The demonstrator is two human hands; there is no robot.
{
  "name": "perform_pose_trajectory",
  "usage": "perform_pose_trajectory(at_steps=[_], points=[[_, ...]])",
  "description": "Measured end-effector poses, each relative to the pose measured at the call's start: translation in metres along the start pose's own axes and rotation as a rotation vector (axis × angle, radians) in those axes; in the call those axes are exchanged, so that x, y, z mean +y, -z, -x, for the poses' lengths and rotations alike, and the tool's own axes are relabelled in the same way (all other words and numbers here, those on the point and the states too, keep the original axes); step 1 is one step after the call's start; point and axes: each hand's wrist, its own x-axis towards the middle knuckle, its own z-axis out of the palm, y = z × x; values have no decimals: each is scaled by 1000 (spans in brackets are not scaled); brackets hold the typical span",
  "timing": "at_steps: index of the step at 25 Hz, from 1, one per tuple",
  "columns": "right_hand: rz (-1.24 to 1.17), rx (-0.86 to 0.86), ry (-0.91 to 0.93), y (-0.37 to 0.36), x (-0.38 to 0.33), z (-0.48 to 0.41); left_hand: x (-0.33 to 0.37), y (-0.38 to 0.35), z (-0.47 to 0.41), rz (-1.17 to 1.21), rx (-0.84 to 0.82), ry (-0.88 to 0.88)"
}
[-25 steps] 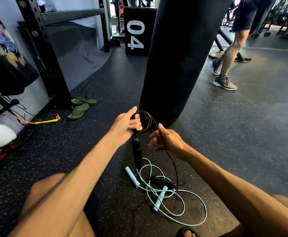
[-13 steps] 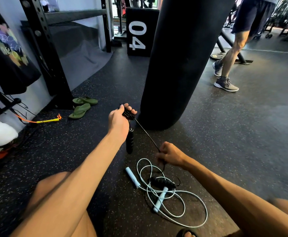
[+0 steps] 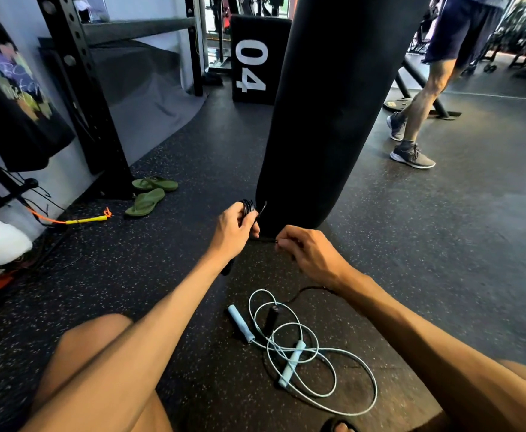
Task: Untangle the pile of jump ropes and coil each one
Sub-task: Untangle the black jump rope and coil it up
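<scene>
Winding the black rope: my left hand grips its coil just before the punching bag, and my right hand pinches the cord. Its loose handle lies nearer me among loops of the pale blue rope; hauling it in could snag and drag them.

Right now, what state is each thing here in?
left grip: holds coils of black jump rope.
right grip: pinches its cord.
black jump rope: partly coiled; one handle on floor.
light blue jump rope: loose loops on floor, uncoiled.
green flip-flops: on floor, unworn.
</scene>
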Motion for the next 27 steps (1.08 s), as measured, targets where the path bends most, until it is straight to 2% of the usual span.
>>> perform_pose_trajectory(at_steps=[5,9,11,16,19,23,27], points=[[32,69,31,2,1,1,-3,-4,-2,262,-94,194],[-7,146,34,11,-3,1,-9,-8,0,270,-144,141],[-17,174,39,15,-7,-2,-6,-11,2,345,-101,181],[-4,160,9,15,-8,0,0,8,-10,1032,170,614],[102,53,-64,10,3,3,-9,32,-18,1255,240,747],[225,-201,-182,5,19,7,-7,57,-24,1493,367,657],[127,-271,-88,4,7,3,-17,58,-33,1500,482,576]])
